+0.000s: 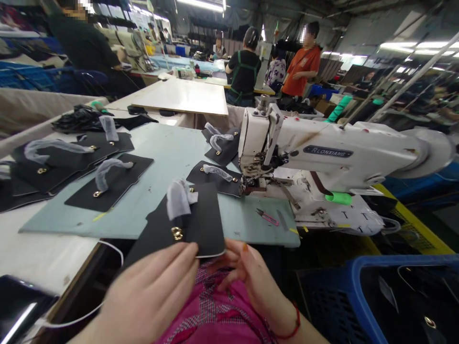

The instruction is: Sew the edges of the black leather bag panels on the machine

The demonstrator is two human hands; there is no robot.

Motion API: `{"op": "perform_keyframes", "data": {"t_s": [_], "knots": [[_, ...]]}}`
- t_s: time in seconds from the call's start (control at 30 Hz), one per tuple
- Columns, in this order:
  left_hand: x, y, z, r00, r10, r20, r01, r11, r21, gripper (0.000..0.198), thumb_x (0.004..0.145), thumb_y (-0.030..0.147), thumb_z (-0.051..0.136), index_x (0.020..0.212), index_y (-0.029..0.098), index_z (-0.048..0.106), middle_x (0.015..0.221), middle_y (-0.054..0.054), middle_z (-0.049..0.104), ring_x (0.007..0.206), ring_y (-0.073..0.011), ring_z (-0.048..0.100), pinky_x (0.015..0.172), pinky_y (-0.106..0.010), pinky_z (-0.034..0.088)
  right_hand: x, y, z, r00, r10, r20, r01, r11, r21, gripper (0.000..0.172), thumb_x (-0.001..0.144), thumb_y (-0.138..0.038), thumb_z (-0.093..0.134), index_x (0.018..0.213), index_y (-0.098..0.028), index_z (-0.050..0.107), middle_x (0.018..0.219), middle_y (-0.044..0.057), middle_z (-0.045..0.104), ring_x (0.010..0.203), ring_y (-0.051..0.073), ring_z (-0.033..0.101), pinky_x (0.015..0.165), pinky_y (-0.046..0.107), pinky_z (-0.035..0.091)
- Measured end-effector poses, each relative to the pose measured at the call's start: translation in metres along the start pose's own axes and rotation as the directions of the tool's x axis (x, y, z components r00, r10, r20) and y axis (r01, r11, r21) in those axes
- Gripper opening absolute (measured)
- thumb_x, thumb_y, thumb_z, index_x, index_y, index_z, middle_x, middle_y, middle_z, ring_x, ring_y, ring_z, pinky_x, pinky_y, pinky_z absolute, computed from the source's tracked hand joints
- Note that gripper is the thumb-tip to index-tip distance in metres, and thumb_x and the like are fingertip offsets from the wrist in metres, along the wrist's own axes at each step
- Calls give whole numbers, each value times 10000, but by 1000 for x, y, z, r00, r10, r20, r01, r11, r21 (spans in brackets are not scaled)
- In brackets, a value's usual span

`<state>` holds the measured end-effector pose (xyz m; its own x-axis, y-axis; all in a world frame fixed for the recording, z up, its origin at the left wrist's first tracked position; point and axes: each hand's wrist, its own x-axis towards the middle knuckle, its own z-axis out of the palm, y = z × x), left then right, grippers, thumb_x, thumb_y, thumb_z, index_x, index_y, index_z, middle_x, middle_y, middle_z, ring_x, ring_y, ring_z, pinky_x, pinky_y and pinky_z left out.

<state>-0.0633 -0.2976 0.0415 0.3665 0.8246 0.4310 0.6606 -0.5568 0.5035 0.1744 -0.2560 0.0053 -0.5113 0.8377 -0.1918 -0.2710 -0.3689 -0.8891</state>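
Factory floor, co-workers standing at tables in bkgd. Pale green work mat [161,148] on white bench, industrial sewing machine [322,157] at its right edge, small pink-handled snips [267,217] in front of machine. Black bag panel [204,220] held just above near edge of mat, overlapping it; gold fitting [176,233] and grey mesh-wrapped strap [178,198] attached. Left hand [148,296] grasping panel's near edge, fingers closed over it. Right hand [247,282] half-open, just below panel's corner; contact cannot be determined. Similar panels [107,184] lie on mat, one [215,179] touching machine's foot area. All panels in view already carry fitting + wrap; stitching state not determinable. Blue crate [353,286] at lower right holds black pieces w/ gold hardware.
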Motion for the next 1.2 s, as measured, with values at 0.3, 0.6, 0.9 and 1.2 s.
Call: {"op": "perform_keyframes", "data": {"t_s": [0.3,0.6,0.9,1.2], "knots": [[-94,-20,144,750,-650,-122,591,742,-315,369,817,381,645,1154,231,619,1342,-107,579,1242,-304,545,1077,-473,427,10,80,-37,956,138,-260,-259,814,-520,273,894,-376,522,956,-139,642,923,92,672,799,189,637,602,232,470],[-18,-17,131,239,-765,599,348,-508,-788,465,609,422,833,958,161,672,979,-132,743,1010,-369,675,836,-461,586,26,2,-11,975,67,213,68,818,-571,273,950,-370,472,874,-153,619,861,37,658,765,149,605,670,217,452],[135,-66,122,425,-813,397,442,-196,-875,453,620,270,841,1005,110,662,873,-87,753,678,-201,702,636,-292,596,87,-4,-56,981,3,-194,-50,971,-235,411,908,-550,468,806,-155,517,705,71,703,557,136,654,436,158,397],[197,-119,147,553,-742,379,508,-60,-859,443,622,322,831,980,101,691,943,-136,752,719,-229,696,657,-305,563,141,-9,-87,923,-105,-371,21,974,-224,478,909,-565,470,757,-129,592,633,93,710,459,115,620,405,161,371]]}}
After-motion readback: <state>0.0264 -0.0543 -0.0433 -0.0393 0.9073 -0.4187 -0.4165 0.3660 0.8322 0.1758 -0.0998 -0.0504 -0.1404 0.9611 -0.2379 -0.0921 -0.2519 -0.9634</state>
